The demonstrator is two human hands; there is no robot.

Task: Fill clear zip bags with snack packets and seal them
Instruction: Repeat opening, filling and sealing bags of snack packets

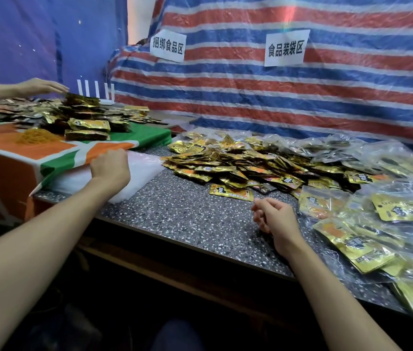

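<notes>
A stack of empty clear zip bags (139, 173) lies on the speckled table (187, 219) at the left. My left hand (110, 168) rests on top of this stack with its fingers bent down; the back of the hand hides whether they pinch a bag. A big heap of gold snack packets (238, 163) covers the middle of the table, and one packet (230, 193) lies loose in front of it. My right hand (275, 217) hovers just in front of that packet, its fingers loosely curled and holding nothing. Filled zip bags (367, 231) are piled at the right.
On the left stands a box under an orange, white and green cloth (48, 150), with bundled packets (86, 117) and yellow rubber bands (37, 136) on it. Another person's hand (40, 86) reaches over those packets. A striped tarp (276, 92) with paper signs closes the back.
</notes>
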